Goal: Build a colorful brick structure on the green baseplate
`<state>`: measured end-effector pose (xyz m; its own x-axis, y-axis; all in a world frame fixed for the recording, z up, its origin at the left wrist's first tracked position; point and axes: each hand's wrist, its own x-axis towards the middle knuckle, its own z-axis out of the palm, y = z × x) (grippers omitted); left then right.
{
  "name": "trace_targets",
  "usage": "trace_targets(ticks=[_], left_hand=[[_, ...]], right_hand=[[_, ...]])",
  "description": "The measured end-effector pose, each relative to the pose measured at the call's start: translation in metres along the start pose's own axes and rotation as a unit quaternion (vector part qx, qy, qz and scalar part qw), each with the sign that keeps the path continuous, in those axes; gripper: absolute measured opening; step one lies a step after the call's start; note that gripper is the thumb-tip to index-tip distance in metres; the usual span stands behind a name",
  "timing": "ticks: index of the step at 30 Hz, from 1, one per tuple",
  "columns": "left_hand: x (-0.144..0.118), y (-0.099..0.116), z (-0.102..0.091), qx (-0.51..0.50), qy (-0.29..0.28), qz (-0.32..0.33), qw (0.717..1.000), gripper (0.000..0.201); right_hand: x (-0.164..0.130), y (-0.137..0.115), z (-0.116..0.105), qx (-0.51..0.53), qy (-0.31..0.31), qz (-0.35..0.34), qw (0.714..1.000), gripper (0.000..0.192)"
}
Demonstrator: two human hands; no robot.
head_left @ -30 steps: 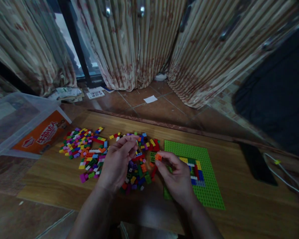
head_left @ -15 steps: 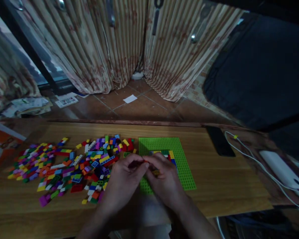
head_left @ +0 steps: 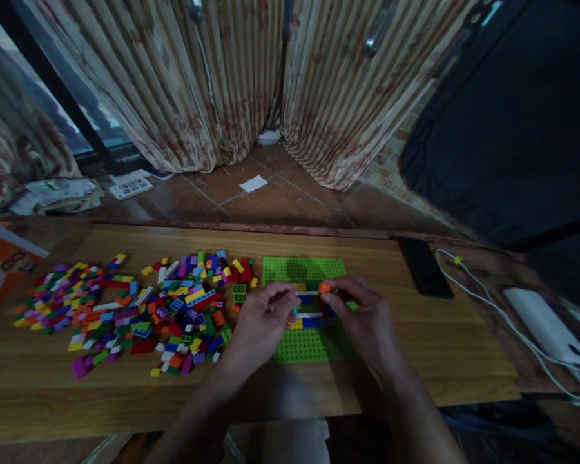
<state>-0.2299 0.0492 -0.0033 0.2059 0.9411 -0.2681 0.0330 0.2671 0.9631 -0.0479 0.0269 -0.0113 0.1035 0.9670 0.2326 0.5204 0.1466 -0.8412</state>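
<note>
Since half a second ago both hands have been carried up and right onto the green baseplate [head_left: 302, 269], and the orange brick [head_left: 324, 287] is now seen at the right fingertips instead of hidden between the hands

At the far left edge an orange printed sheet [head_left: 0, 270] is seen. On the wooden table [head_left: 464, 348], a loose spread of coloured bricks [head_left: 140, 309] fills the left centre of the frame. The left hand [head_left: 261, 325] is found just right of that spread, at the baseplate's left edge; its thumb and forefinger are drawn together, but what is pinched, if anything, cannot be told. At frame centre the partly built brick wall [head_left: 309, 310] is set on the baseplate, between the two hands. The right hand [head_left: 367, 322] is placed to its right, fingers curled, the orange brick pinched at their tips above the wall's upper right corner. That brick lies up and left of the right palm, its long axis seemingly left to right, and the right hand is the nearer one. Further right, a dark phone [head_left: 423, 267], a white cable [head_left: 488, 309] and a white power bank [head_left: 541, 325] are seen
</note>
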Motion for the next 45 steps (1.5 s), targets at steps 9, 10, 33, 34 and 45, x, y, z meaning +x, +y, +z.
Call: trace_targets(ticks=[9,10,33,34,45], left_hand=[[-0.001,-0.003,-0.003,0.313,0.014,0.107,0.944,0.023],[-0.001,-0.003,-0.002,0.328,0.011,0.105,0.939,0.023],[-0.003,-0.009,-0.004,0.375,-0.025,0.121,0.919,0.024],[-0.002,-0.01,-0.004,0.375,-0.027,0.122,0.919,0.024],[-0.003,-0.009,-0.002,0.385,-0.028,0.129,0.913,0.023]], right_hand=[[0.003,0.02,-0.002,-0.079,-0.095,0.024,0.992,0.014],[0.003,0.02,-0.002,-0.085,-0.099,0.024,0.991,0.014],[0.002,0.013,0.007,-0.246,-0.114,-0.086,0.959,0.018],[0.002,0.014,0.007,-0.254,-0.116,-0.089,0.956,0.019],[0.005,0.016,0.008,-0.244,-0.121,-0.088,0.958,0.02]])
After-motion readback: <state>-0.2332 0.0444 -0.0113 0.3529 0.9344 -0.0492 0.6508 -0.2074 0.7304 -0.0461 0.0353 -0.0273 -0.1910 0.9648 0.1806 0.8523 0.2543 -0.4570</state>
